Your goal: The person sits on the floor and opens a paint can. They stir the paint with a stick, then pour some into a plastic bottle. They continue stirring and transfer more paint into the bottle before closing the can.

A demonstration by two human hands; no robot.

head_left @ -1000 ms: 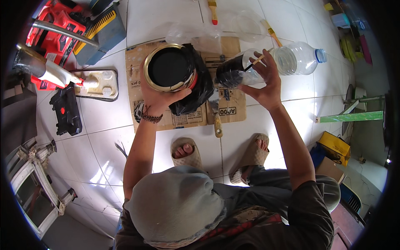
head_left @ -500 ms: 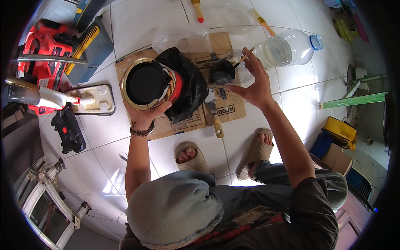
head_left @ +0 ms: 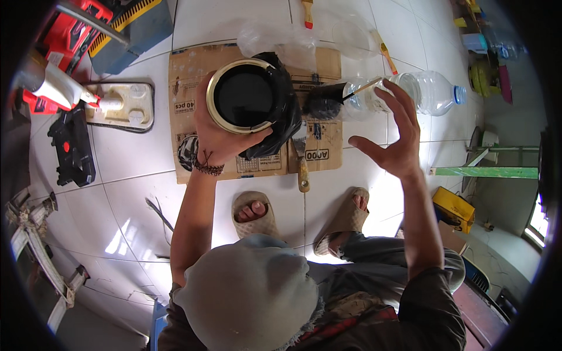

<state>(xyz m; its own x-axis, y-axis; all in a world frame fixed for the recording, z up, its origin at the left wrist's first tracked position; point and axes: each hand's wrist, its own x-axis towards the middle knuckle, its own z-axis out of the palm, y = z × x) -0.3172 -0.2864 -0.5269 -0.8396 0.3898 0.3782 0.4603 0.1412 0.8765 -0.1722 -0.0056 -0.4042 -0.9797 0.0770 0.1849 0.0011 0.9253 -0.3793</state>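
My left hand (head_left: 218,133) is wrapped round the side of a paint can (head_left: 212,99) with a gold rim and glossy black paint inside. A crumpled black plastic bag (head_left: 285,105) lies against the can's right side. My right hand (head_left: 393,137) is open, fingers spread, near a clear plastic container (head_left: 353,105) with black paint in its left end. A thin wooden stick (head_left: 364,89) leans out of it, its upper end close to my right fingertips; whether they touch, I cannot tell. A putty knife (head_left: 302,161) lies just below, on flattened cardboard (head_left: 186,126).
Right of the container lies a large clear bottle (head_left: 434,93) with a blue cap. Two paintbrushes (head_left: 308,13) and clear plastic (head_left: 275,42) lie at the far side. A stained tray (head_left: 143,96), red tools (head_left: 70,29) and a black case (head_left: 75,146) are at left. A green bar (head_left: 486,172) juts in at right.
The paint can has moved right across the cardboard and now shows its top more squarely. My right hand has drawn back to the right, away from the container. The whole view has shifted slightly.
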